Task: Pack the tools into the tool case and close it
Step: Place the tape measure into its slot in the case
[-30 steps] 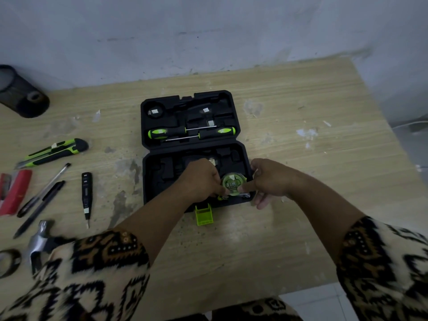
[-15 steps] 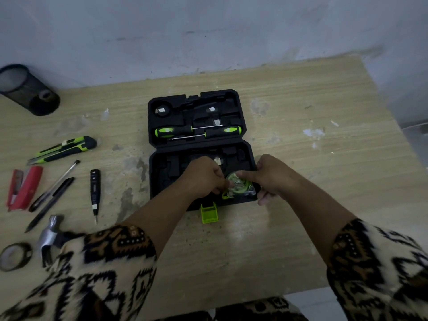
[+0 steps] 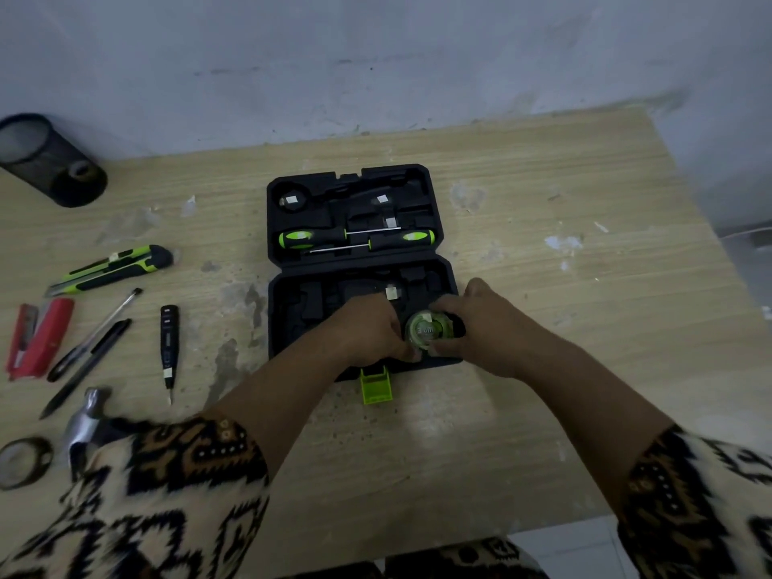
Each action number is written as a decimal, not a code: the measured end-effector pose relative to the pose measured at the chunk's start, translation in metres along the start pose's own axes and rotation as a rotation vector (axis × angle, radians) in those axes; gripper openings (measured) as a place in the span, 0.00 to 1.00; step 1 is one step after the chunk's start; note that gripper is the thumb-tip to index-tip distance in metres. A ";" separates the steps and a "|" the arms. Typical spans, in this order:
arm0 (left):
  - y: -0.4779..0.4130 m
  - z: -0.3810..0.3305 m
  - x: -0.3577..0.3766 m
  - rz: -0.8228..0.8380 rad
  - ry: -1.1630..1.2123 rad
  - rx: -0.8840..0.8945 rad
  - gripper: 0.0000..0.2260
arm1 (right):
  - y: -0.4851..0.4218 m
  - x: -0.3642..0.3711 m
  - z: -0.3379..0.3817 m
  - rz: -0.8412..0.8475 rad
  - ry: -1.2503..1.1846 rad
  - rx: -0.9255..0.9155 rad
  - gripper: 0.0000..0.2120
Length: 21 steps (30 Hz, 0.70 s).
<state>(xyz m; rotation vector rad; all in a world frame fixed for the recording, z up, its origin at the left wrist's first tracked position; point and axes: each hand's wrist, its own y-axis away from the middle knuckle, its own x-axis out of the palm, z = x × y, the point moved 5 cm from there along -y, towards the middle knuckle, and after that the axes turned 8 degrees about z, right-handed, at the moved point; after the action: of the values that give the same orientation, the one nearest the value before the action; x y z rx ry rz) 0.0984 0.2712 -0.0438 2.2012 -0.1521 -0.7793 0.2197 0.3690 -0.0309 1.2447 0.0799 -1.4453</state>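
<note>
A pale wooden table (image 3: pixel 543 369) fills the view, its top scuffed and stained. The black tool case (image 3: pixel 288 311) lies open at the middle, its lid half flat toward the wall. A mesh pen holder (image 3: pixel 50 160) lies on its side at the far left. Both hands are curled over the near half's right front corner: the left hand (image 3: pixel 367 332) and right hand (image 3: pixel 480 328) grip the round green tape measure (image 3: pixel 426 330) from either side. Whether it sits fully in its recess cannot be told, since fingers hide its edges.

Left of the case lie a hammer (image 3: pixel 85 424) – its handle hidden under the patterned sleeve – a red stapler (image 3: pixel 39 338), a green utility knife (image 3: pixel 117 267), two pens (image 3: pixel 96 332) and a black tester pen (image 3: pixel 168 340). A tape roll (image 3: pixel 23 461) is blurred at the left edge. Two screwdrivers (image 3: pixel 300 239) rest in the lid half. The green latch (image 3: pixel 377 385) hangs open at the front.
</note>
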 end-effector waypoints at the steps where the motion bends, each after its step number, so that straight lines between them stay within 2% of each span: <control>1: 0.000 -0.001 0.003 0.031 -0.030 -0.005 0.16 | 0.000 0.002 0.001 -0.014 0.019 -0.007 0.28; 5: -0.002 -0.002 0.008 0.049 -0.113 -0.046 0.19 | 0.002 0.008 0.005 -0.080 0.049 -0.076 0.25; 8: -0.003 0.000 0.007 0.030 -0.115 -0.049 0.19 | 0.005 0.010 0.013 -0.091 0.079 -0.160 0.19; 9: -0.003 0.002 0.007 0.020 -0.105 -0.055 0.18 | 0.005 0.010 0.014 -0.092 0.073 -0.170 0.19; 13: -0.005 0.003 0.009 -0.026 -0.039 -0.105 0.15 | 0.004 0.010 0.014 -0.075 0.068 -0.178 0.32; 17: -0.007 0.002 0.012 -0.013 0.026 -0.124 0.05 | 0.003 0.009 0.018 -0.062 0.161 -0.187 0.29; 21: 0.002 0.001 0.006 -0.059 0.190 -0.078 0.08 | 0.009 0.004 0.019 -0.122 0.178 -0.216 0.28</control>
<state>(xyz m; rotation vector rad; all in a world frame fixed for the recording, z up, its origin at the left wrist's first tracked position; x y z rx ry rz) 0.1032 0.2670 -0.0463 2.1994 0.0369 -0.5932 0.2155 0.3508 -0.0200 1.2030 0.4276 -1.3858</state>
